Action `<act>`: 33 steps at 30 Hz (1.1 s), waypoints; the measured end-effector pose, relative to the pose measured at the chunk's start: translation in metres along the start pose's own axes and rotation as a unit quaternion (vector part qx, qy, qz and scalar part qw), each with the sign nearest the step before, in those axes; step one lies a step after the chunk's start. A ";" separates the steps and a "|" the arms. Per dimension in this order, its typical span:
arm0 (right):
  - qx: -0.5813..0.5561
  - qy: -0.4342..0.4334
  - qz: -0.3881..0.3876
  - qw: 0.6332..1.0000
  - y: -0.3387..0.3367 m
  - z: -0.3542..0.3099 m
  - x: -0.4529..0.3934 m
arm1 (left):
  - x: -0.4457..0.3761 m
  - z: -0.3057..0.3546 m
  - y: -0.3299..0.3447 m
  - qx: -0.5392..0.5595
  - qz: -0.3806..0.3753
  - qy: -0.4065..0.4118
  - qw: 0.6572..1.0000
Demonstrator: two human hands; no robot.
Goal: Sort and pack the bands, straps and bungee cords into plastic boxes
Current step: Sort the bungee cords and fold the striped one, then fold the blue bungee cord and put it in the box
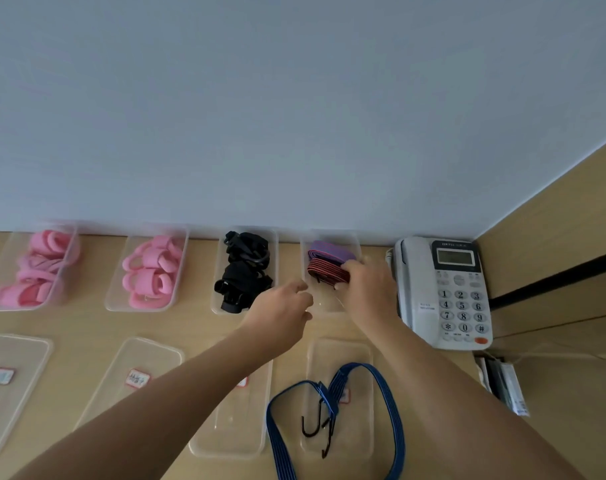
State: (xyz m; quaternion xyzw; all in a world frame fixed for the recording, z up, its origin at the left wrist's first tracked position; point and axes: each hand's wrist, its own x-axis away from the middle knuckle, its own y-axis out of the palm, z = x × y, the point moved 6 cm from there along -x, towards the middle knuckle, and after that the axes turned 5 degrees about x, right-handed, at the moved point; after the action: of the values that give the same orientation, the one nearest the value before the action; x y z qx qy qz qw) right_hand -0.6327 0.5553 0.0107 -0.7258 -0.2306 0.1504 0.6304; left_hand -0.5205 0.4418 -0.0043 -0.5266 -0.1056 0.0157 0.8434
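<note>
Over at the far right of the box row, right next to the phone (pixel 443 292), is where the action's at rn. Right hand (pixel 365 285) is curled down onto the red striped bungee cord (pixel 325 270), fingers wrapped over its near end, tucking the folded bundle into the 4th clear box (pixel 331 304). A purple-ish cord (pixel 329 249) already sits behind it in the same box, touching it afaict. Left hand (pixel 282 315) hangs just beside that box's near left corner, fingers loosely bent, half open, nothing in it. Can't tell if a fingertip touches the box wall or not.

Rest of the back row looks sorted: two boxes of pink bands (pixel 35 268) and (pixel 152 271), one box w/ black straps (pixel 242 271). Four lids lie flat in the front row on the desk (pixel 177 323), none on yet.

So imo the step is bungee packing, and it's like 2 of 3 done. The blue bungee cord (pixel 332 414) is loose, sprawled over the rightmost lid (pixel 339 355) w/ its black hooks (pixel 317 427) lying on the plastic.

Next move prob needs: let go of the red one once it sits flat, grab the blue, fold it into a tight bundle so it fits in the leftover space at the near end of the box. Hooks could snag on the other cords, so they should point inward. Space looks tight tbh. Lids come after that.
</note>
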 end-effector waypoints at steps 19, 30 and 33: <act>-0.121 -0.074 0.159 0.977 -0.016 0.010 0.063 | 0.051 0.031 -0.009 0.071 0.120 0.101 0.985; -0.087 -0.030 -0.066 0.994 0.040 0.038 0.149 | 0.114 0.028 0.056 0.086 0.056 0.006 0.995; -0.137 -0.016 -0.035 0.990 0.038 0.041 0.149 | 0.119 0.028 0.054 0.107 0.083 -0.007 0.991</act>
State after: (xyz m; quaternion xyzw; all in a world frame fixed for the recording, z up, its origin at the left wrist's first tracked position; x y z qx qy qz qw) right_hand -0.5216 0.6641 -0.0227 -0.7946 -0.2841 0.1069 0.5258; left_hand -0.4050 0.5066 -0.0213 -0.4405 -0.0655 0.1004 0.8897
